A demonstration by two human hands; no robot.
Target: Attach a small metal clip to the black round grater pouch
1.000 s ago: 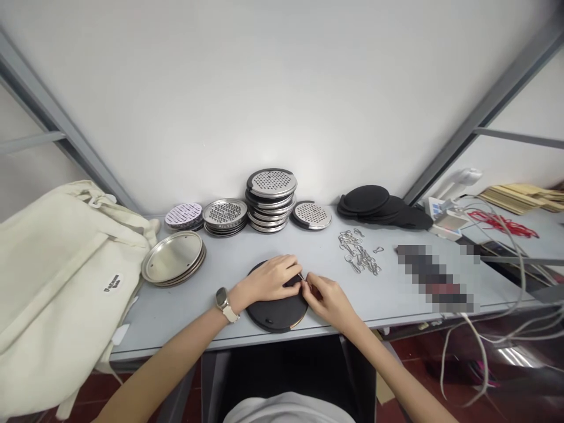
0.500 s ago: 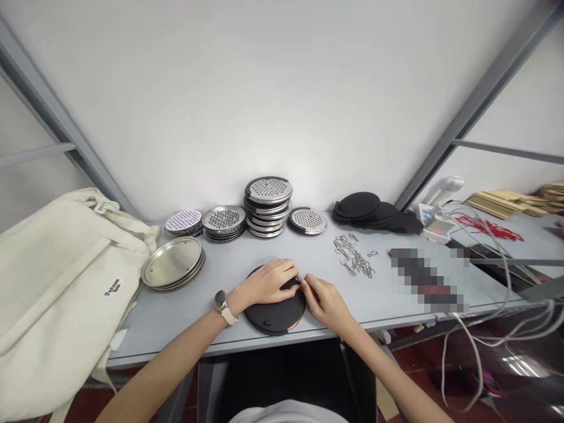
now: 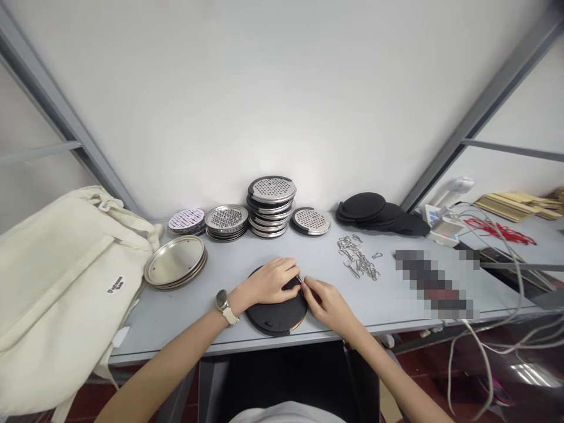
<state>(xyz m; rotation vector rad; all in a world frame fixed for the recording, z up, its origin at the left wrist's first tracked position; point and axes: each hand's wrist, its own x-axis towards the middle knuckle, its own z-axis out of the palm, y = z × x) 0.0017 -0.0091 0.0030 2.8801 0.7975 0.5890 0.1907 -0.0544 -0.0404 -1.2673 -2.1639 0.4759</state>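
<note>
A black round disc (image 3: 282,314) lies flat near the table's front edge, with a small hole or knob low on its face and a copper-coloured glint along the lower right rim. Across its upper part rests my left hand (image 3: 271,282), fingers curled and holding it down. At the disc's right edge my right hand (image 3: 324,299) is closed in a pinch on a small metal clip (image 3: 299,279), mostly hidden by the fingertips. Similar loose metal clips (image 3: 359,261) lie in a heap to the right.
Along the wall stand a tall stack of round graters (image 3: 271,191), a single grater (image 3: 312,220), and shorter stacks (image 3: 227,217). Metal discs (image 3: 176,261) are piled left beside a cream bag (image 3: 66,282). Black round pieces (image 3: 363,205) and a blurred-out item (image 3: 434,285) lie right.
The view has shifted slightly. Both hands stay at the disc; my right fingertips have shifted a little at its edge, where the clip now shows between the hands.
</note>
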